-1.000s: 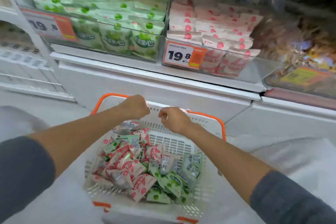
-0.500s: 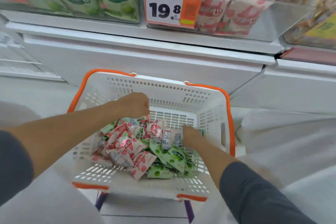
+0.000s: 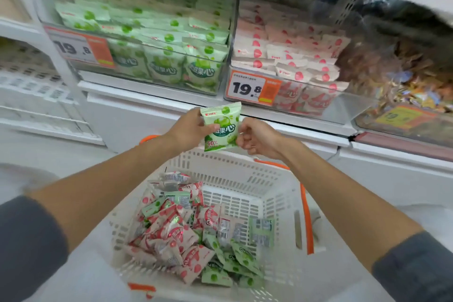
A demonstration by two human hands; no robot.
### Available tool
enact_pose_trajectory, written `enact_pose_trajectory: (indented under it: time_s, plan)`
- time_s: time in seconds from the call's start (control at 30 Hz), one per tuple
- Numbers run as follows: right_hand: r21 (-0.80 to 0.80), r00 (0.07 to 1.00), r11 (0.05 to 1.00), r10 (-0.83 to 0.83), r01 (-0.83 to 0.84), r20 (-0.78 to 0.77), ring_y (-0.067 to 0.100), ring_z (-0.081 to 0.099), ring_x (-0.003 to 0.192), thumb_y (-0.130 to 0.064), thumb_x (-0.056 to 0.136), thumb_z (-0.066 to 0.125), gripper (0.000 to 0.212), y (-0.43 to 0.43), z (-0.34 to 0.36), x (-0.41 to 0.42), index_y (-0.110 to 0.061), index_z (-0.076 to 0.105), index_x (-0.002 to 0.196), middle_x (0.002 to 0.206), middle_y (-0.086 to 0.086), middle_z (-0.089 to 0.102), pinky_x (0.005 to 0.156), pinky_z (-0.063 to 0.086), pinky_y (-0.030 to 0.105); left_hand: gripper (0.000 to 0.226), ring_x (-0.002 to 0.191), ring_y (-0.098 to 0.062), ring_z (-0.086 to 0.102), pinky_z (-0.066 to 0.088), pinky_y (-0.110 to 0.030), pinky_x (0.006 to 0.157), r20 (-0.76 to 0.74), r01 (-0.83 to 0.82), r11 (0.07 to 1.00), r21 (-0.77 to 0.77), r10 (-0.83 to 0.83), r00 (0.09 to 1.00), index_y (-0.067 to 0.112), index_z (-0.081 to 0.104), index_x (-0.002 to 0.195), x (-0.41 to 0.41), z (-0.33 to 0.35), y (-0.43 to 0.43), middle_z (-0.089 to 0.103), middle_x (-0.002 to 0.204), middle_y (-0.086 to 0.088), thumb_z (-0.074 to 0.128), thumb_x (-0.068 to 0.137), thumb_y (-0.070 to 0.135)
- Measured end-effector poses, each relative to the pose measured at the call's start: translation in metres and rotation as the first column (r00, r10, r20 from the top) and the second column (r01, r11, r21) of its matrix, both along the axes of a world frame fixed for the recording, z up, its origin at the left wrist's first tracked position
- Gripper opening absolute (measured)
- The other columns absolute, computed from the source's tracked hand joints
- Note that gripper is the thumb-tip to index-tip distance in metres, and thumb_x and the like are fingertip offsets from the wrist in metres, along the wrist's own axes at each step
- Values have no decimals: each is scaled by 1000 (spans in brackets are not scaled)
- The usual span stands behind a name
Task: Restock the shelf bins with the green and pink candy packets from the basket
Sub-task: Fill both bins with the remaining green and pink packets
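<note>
green packet (image 3: 220, 127) is held upright over the basket (image 3: 245, 167), left edge gripped by left hand (image 3: 187, 130) fingers, right edge pinched by curled right hand (image 3: 257, 140) fingers

Held upright just above the far rim of the white slotted plastic basket (image 3: 245, 163): one light-green printed candy packet (image 3: 221, 127), pinched at both side edges. Heaped loose inside: pink-and-white packets (image 3: 171, 233) leftward, green packets (image 3: 235, 260) rightward. Above, stacked full: clear green-packet bin (image 3: 137, 66) left, clear pink-packet bin (image 3: 343, 105) right.
</note>
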State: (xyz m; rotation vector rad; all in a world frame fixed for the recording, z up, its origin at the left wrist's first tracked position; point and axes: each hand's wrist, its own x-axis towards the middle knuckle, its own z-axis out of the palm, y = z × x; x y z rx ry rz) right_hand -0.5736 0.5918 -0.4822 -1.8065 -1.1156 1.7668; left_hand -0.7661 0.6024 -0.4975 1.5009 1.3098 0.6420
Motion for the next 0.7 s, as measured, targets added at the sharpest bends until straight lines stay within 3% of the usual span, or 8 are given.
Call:
enact_pose_trajectory:
  time_s: [0.07, 0.17, 0.2, 0.3, 0.43, 0.57, 0.6, 0.7]
  plan:
    - [140, 981, 981, 115, -137, 155, 12, 28, 48, -31, 88, 56, 20, 7, 25, -18, -19, 48, 75, 59, -1, 42, 47, 20, 24, 26, 80, -20, 64, 49, -29, 61, 75, -102, 994, 27, 100, 992, 8, 52, 114, -12, 17, 8, 66, 90, -3, 64, 94, 22]
    - [335, 885, 874, 193, -351, 423, 15, 28, 47, -42, 86, 67, 45, 18, 60, -47, -16, 42, 59, 54, 1, 33, 47, 22, 25, 26, 100, -24, 66, 54, -46, 86, 128, -216, 967, 132, 199, 972, 10, 55, 121, -34, 44, 22, 68, 111, -5, 57, 98, 22]
    - [416, 877, 831, 166, -370, 451, 16, 33, 48, -40, 87, 68, 44, 23, 70, -56, -10, 50, 59, 55, 3, 37, 48, 25, 24, 24, 104, -24, 65, 53, -47, 90, 147, -226, 959, 174, 201, 968, 9, 56, 120, -41, 56, 26, 67, 114, -4, 54, 99, 21]
    - [624, 954, 745, 57, -236, 293, 9, 49, 48, -20, 89, 70, 21, 38, 96, -86, 1, 70, 91, 69, 9, 59, 44, 37, 17, 22, 104, -22, 64, 51, -37, 89, 236, -248, 926, 286, 183, 954, 8, 58, 120, -65, 89, 44, 68, 114, -8, 48, 102, 18]
    - [782, 976, 606, -44, -144, 213, -3, 46, 41, -15, 87, 71, 3, 87, 129, -127, -12, 72, 87, 55, -11, 59, 44, 36, 14, 32, 91, -7, 63, 50, -17, 77, 333, -464, 801, 378, 350, 876, 13, 54, 130, -101, 125, 77, 64, 104, 2, 51, 100, 24]
    - [818, 964, 556, -109, -144, 244, 4, 54, 59, -25, 85, 73, 9, 162, 133, -177, -20, 70, 79, 64, -12, 63, 61, 45, 26, 36, 110, -16, 57, 43, -25, 93, 226, -598, 644, 478, 567, 792, 14, 53, 134, -143, 131, 124, 61, 119, -2, 43, 100, 12]
    - [812, 965, 568, -111, -136, 239, 8, 59, 67, -26, 85, 73, 7, 181, 130, -191, -19, 72, 86, 74, -9, 67, 67, 47, 28, 37, 113, -17, 57, 42, -25, 95, 187, -601, 623, 500, 600, 778, 14, 53, 134, -151, 131, 135, 61, 123, -3, 42, 99, 8]
    - [763, 961, 637, -129, -110, 246, 22, 67, 91, -34, 85, 72, 30, 228, 120, -229, -15, 70, 108, 103, 4, 72, 87, 54, 36, 44, 120, -23, 55, 41, -30, 99, 69, -555, 606, 570, 638, 767, 13, 53, 135, -165, 133, 158, 60, 131, -6, 38, 96, 0]
